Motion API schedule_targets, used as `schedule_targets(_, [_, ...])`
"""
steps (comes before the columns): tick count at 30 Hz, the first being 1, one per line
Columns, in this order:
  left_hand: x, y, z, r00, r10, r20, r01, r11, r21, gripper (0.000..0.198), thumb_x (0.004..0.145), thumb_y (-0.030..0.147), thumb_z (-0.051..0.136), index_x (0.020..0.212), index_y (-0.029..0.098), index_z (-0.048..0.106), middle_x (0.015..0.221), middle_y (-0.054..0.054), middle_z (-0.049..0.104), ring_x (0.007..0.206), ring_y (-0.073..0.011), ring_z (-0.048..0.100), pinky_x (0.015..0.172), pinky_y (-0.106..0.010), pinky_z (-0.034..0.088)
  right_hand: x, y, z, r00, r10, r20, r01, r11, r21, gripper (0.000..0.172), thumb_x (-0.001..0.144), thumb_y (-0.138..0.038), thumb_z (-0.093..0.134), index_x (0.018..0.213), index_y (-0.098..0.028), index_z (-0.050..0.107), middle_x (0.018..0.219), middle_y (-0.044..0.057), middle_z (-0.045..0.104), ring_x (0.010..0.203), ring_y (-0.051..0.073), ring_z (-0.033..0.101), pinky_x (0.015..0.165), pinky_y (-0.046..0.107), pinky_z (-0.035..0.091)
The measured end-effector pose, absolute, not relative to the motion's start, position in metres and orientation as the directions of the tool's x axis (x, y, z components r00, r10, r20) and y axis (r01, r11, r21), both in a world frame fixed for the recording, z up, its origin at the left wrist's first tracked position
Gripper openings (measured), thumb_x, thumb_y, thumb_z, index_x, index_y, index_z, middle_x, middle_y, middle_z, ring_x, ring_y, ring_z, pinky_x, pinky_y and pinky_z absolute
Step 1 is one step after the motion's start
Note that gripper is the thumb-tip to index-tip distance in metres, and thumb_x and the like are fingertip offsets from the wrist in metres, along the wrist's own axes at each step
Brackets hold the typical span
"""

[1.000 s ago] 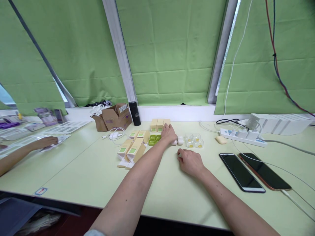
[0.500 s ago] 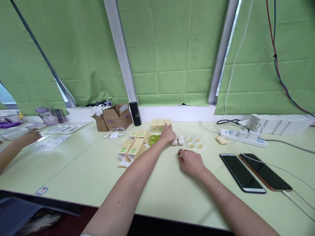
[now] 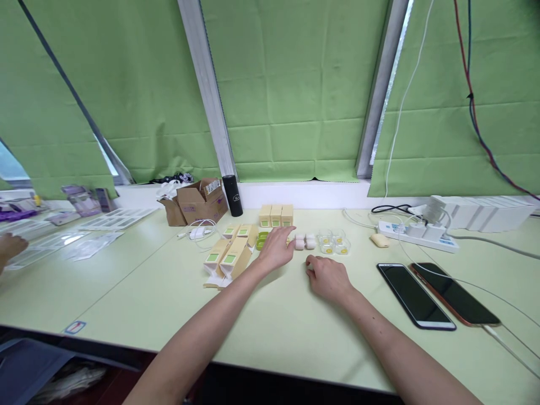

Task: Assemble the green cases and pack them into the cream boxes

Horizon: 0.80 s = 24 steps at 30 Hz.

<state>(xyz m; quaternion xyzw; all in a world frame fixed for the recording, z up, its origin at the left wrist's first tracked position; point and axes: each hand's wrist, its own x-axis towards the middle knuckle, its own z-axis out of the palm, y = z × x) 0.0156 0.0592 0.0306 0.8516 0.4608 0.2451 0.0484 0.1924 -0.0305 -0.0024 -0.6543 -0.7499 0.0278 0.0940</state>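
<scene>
My left hand [image 3: 277,248] is above the table with its fingers apart and nothing visible in them. It partly covers the small green containers [image 3: 261,241]. Just right of its fingertips stand several small pale pink and white jars [image 3: 304,242]. My right hand [image 3: 328,277] rests on the table, fingers curled in, with nothing seen in it. Beyond it sit clear round-cupped containers [image 3: 333,242] with yellow marks inside. Several cream boxes with green labels [image 3: 230,256] lie left of my left hand, and a row of similar upright boxes [image 3: 275,215] stands behind it.
A cardboard box [image 3: 200,202] and a black cylinder [image 3: 232,195] stand at the back. Two phones [image 3: 415,295] lie at right, near a power strip [image 3: 417,236] with cables. At far left, another person's hand [image 3: 12,246] is near clear trays [image 3: 42,250].
My left hand has drawn back and left from the upright boxes and pink jars, uncovering them, and its fingers are apart. My right hand has stayed put. The other person's hand moved left.
</scene>
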Motion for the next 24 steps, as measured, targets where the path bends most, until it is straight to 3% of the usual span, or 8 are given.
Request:
schedule_targets(4, [-0.010,0.052,0.034,0.352,0.809,0.472,0.765,-0.539,0.353,0.036,0.096,0.021,0.052,0.127,0.021,0.069,0.126,-0.008,0.074,0.125,-0.0267,0.061,0.110,-0.043,0.050,0.194,-0.030,-0.004,-0.121,0.987,0.104,0.975,0.138,-0.172,0.020,0.096,-0.024,0.051,0.112,-0.022,0.063,0.110,0.009,0.075,0.100,0.027,0.071,0.069,0.031,0.040])
schedule_targets(13, [-0.046,0.052,0.012,0.319,0.857,0.405,0.896,-0.413,0.167,0.026,0.095,0.020,0.054,0.109,0.022,0.076,0.096,-0.009,0.077,0.093,-0.0262,0.070,0.089,-0.038,0.053,0.193,-0.030,-0.005,-0.105,0.991,0.086,0.975,0.119,-0.185,0.021,0.097,-0.023,0.050,0.114,-0.023,0.063,0.112,0.009,0.075,0.101,0.026,0.070,0.069,0.031,0.040])
schedule_targets(18, [-0.042,0.051,0.011,0.366,0.854,0.370,0.912,-0.409,0.041,0.025,0.096,0.022,0.055,0.111,0.019,0.075,0.096,-0.012,0.075,0.097,-0.0289,0.069,0.092,-0.040,0.049,0.193,-0.031,-0.003,-0.108,0.991,0.085,0.974,0.122,-0.189,0.022,0.096,-0.023,0.052,0.114,-0.023,0.064,0.113,0.011,0.075,0.102,0.027,0.071,0.072,0.032,0.042])
schedule_targets(24, [-0.035,0.048,0.011,0.365,0.884,0.293,0.924,-0.383,0.004,0.025,0.096,0.022,0.056,0.114,0.015,0.072,0.102,-0.017,0.075,0.104,-0.0315,0.068,0.098,-0.043,0.044,0.194,-0.031,-0.004,-0.109,0.989,0.103,0.972,0.128,-0.197,0.020,0.096,-0.023,0.053,0.113,-0.024,0.063,0.111,0.010,0.076,0.100,0.027,0.071,0.072,0.031,0.041])
